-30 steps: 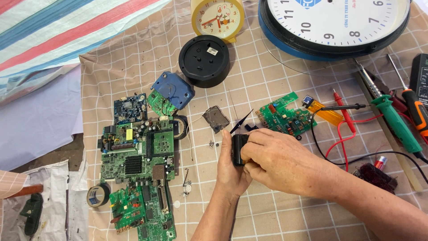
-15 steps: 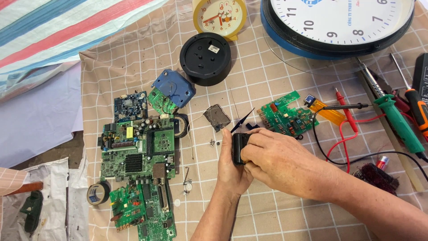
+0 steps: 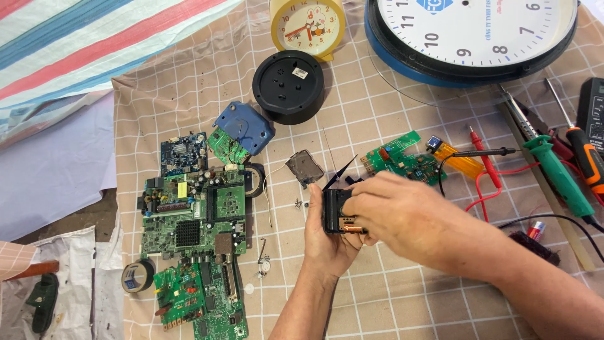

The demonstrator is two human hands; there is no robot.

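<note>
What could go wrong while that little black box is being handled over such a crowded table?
The small black clock movement, held by the left hand and worked by the right hand, has thin clock hands sticking out that could bend. The tiny loose parts on the checked cloth could be knocked away and lost.

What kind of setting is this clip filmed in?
Most likely an informal electronics or clock repair spot, laid out on a checked cloth. Bare circuit boards, a big wall clock and screwdrivers lie around, while both hands work a small black clock mechanism.
</note>
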